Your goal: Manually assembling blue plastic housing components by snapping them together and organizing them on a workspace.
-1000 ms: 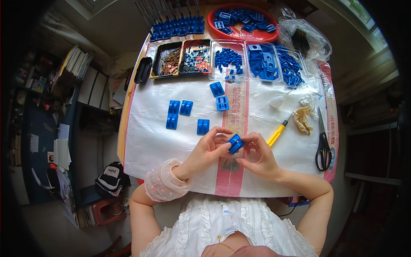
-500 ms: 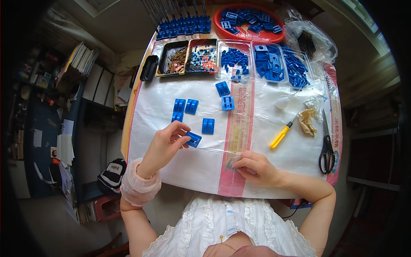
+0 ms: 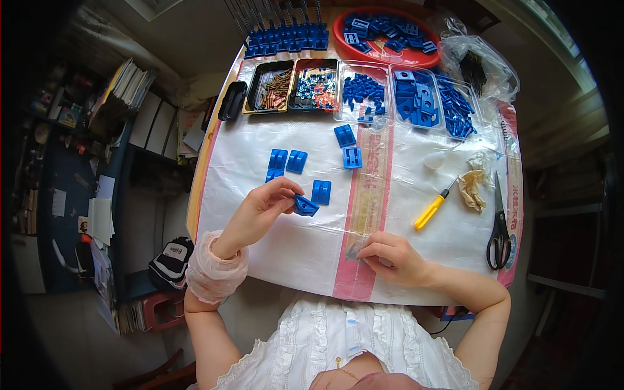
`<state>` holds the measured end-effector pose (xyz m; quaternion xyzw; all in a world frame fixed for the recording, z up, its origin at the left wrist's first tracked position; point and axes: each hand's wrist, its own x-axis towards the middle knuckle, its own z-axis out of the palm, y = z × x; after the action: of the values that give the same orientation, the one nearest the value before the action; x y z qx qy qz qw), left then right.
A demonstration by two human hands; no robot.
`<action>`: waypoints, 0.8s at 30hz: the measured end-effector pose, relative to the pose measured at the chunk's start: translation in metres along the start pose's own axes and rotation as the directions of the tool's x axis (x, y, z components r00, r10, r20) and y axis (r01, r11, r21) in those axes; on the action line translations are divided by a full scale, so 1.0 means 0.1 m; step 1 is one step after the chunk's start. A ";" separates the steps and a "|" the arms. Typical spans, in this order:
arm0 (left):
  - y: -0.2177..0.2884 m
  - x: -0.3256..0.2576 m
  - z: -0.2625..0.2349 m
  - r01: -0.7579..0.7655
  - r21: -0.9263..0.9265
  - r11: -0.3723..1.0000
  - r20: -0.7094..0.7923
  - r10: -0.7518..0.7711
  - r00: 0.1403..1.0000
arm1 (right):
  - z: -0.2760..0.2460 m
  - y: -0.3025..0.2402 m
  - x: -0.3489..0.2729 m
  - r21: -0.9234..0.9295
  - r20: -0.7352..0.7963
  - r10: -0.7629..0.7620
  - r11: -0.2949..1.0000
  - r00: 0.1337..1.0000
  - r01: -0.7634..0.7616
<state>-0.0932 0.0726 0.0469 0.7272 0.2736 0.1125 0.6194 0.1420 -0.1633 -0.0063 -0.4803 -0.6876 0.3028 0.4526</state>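
Left hand point(image 3: 260, 208) pinches a tilted blue block point(image 3: 306, 205), apparently for placing, which calls for levelling; from here, I can't tell whether the curled right hand point(image 3: 393, 260) grips anything.

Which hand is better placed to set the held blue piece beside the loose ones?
Likely the left hand: it holds the blue piece, close to the loose pieces. The right hand is farther from them.

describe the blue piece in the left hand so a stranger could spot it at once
Over the white table sheet, find the left hand, with a pink cuff at its wrist. It pinches the blue plastic piece, held tilted, whereas the blue pieces nearby lie on the sheet.
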 end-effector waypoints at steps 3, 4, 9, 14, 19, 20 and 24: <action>0.07 -0.06 0.06 0.085 -0.040 0.996 -0.116 -0.089 0.989 | -0.02 0.01 0.00 -0.002 0.018 -0.002 1.000 1.000 0.002; 0.02 -0.11 0.07 0.107 -0.009 0.994 -0.153 -0.107 0.982 | -0.02 0.01 0.00 -0.003 0.025 -0.004 1.000 1.000 0.004; 0.08 -0.36 0.19 0.263 0.465 0.846 -0.228 -0.173 0.958 | -0.02 0.02 0.00 -0.007 0.026 0.007 1.000 1.000 -0.007; 0.07 -0.47 0.25 -0.099 0.838 0.536 -0.066 0.280 0.958 | -0.02 0.03 -0.01 -0.007 0.042 0.010 1.000 0.999 -0.010; -0.08 -0.35 0.26 -0.273 0.846 0.459 0.107 0.354 0.929 | -0.02 0.02 0.00 -0.021 0.046 0.010 1.000 0.999 -0.009; -0.11 -0.32 0.26 -0.247 0.842 0.480 0.082 0.339 0.937 | -0.02 0.02 0.00 -0.027 0.044 0.005 1.000 0.999 -0.004; -0.11 -0.17 0.22 -0.213 0.855 0.473 0.047 0.339 0.940 | -0.02 0.02 0.00 -0.034 0.044 -0.002 0.999 0.999 0.004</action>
<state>-0.0992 0.0461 0.0353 0.9610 0.2118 0.1097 0.1397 0.1441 -0.1627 -0.0071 -0.4802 -0.7031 0.3007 0.4297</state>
